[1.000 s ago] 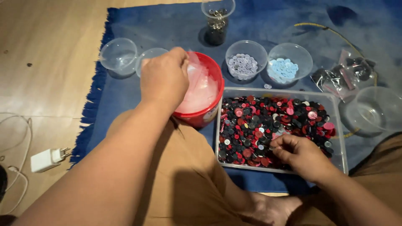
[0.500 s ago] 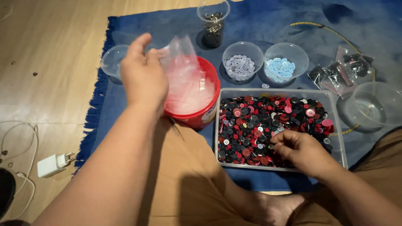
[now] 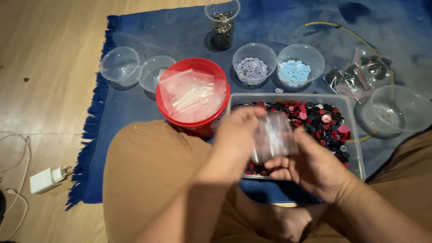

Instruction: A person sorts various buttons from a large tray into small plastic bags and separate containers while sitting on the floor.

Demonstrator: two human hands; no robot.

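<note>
Both my hands meet over the near left part of a clear rectangular tray (image 3: 355, 148) full of red, black and pink buttons (image 3: 321, 119). My left hand (image 3: 236, 135) pinches a small clear plastic bag (image 3: 274, 137) by its left edge. My right hand (image 3: 310, 164) holds the same bag from below and from the right. The bag is blurred by motion. A red bucket (image 3: 191, 119) holding more clear plastic bags (image 3: 191, 92) stands just left of the tray.
On the blue rug (image 3: 135, 27) stand two empty clear bowls (image 3: 119, 65), a bowl of pale lilac buttons (image 3: 253, 67), a bowl of light blue buttons (image 3: 299, 69), a tall cup of dark bits (image 3: 222, 24), a large clear bowl (image 3: 396, 110) and filled bags (image 3: 360, 74). A white charger (image 3: 45, 180) lies on the wooden floor.
My left hand lifted a clear bag out of the red bucket and brought it right over the tray. My right hand rose from the buttons and took hold of the bag.
</note>
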